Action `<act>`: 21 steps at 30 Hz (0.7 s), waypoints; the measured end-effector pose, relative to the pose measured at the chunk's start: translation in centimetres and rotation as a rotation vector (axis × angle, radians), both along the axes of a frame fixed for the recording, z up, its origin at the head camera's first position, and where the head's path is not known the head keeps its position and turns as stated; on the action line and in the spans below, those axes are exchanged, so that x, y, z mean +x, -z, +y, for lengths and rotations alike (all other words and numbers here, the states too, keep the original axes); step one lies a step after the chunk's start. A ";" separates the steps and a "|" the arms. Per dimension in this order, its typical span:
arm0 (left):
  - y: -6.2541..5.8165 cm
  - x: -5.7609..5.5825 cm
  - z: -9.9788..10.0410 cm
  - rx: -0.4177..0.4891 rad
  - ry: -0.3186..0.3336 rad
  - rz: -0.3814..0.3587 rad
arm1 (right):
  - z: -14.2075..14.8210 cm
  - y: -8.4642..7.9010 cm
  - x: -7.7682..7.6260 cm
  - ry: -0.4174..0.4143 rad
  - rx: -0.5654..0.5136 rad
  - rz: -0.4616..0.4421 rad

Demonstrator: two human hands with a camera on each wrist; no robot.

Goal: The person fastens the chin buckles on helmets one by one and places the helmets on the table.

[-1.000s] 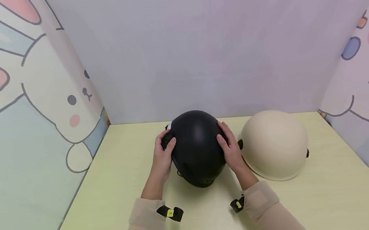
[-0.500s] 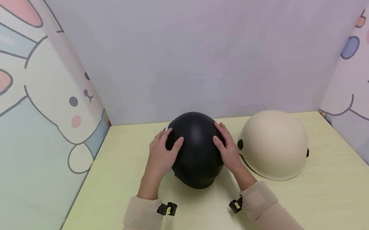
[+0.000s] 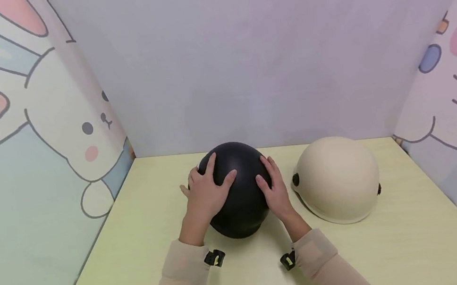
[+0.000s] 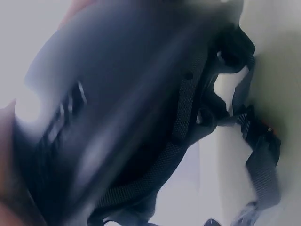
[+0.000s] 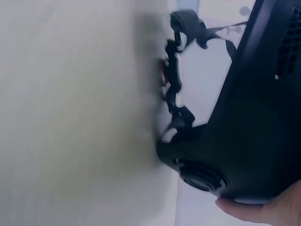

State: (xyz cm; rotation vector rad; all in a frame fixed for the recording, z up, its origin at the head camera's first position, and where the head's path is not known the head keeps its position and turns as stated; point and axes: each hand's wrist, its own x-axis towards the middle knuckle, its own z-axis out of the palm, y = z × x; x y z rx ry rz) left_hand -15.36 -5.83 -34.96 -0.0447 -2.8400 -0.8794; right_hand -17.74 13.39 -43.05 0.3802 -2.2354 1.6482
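A matte black helmet (image 3: 242,207) is held between both hands near the middle of the table. My left hand (image 3: 206,196) grips its upper left side, with fingers spread and the thumb reaching over the shell. On the opposite side my right hand (image 3: 276,191) holds the shell with fingers and thumb. In the left wrist view the helmet's textured inner edge shows, and a black chin strap (image 4: 263,176) hangs below it. The right wrist view shows a round side fitting (image 5: 201,175) close to the right thumb (image 5: 240,210). The helmet's inside is hidden in the head view.
A cream helmet (image 3: 337,179) sits dome up on the pale yellow table (image 3: 411,239), just right of my right hand. Behind the table stands a plain lilac backdrop (image 3: 236,65). Printed cartoon panels flank both sides.
The black helmet has shifted slightly left and turned, its white patch at the left now mostly covered. My left hand has moved further over the shell. The cream helmet has stayed in place.
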 end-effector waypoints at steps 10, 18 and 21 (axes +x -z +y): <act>2.3 0.1 -1.0 0.079 0.022 0.074 | -1.6 -0.3 0.5 0.007 0.110 0.031; 5.3 0.0 -3.3 0.209 0.010 0.177 | -3.5 -0.1 0.4 -0.002 0.236 0.062; 6.4 -0.2 -4.4 0.285 0.024 0.197 | -4.4 -0.1 0.4 0.004 0.276 0.072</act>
